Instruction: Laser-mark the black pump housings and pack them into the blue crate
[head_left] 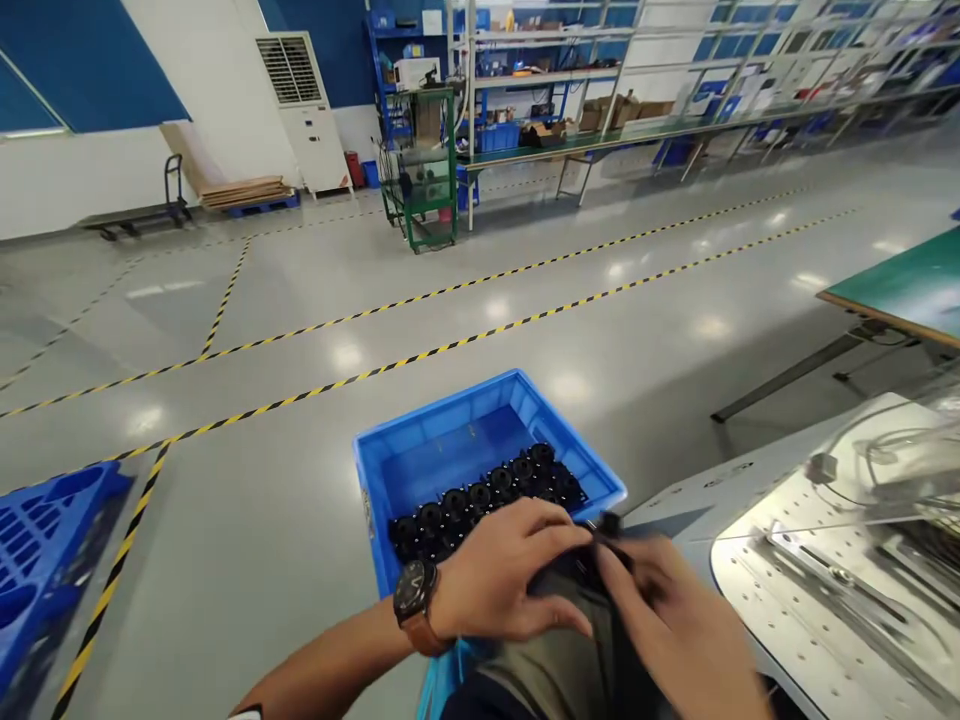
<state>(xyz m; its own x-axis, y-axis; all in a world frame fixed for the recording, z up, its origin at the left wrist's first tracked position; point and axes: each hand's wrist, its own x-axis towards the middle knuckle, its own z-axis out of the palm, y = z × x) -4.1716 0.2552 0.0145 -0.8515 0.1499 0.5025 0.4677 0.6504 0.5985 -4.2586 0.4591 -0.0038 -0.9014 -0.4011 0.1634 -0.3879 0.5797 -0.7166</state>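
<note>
My right hand (679,620), partly blurred, has its thumb and fingers closed around a small black part (609,524) above the near edge of the bin. My left hand (514,570), wearing a watch on the wrist, reaches in from the left. Its fingertips meet the black part, while its thumb stands apart from the fingers. Under and beyond the hands is a blue plastic bin (435,425). Rows of black parts with round tops (480,493) fill its near side. The held part's exact kind is hidden by fingers and blur.
To the right, a perforated metal plate (795,630) carries a slotted metal bar (840,575). A green-topped table (907,285) stands beyond. A blue pallet (45,550) lies at left. Yellow-black floor tape (450,345) crosses the floor; a green cart (427,185) is farther back.
</note>
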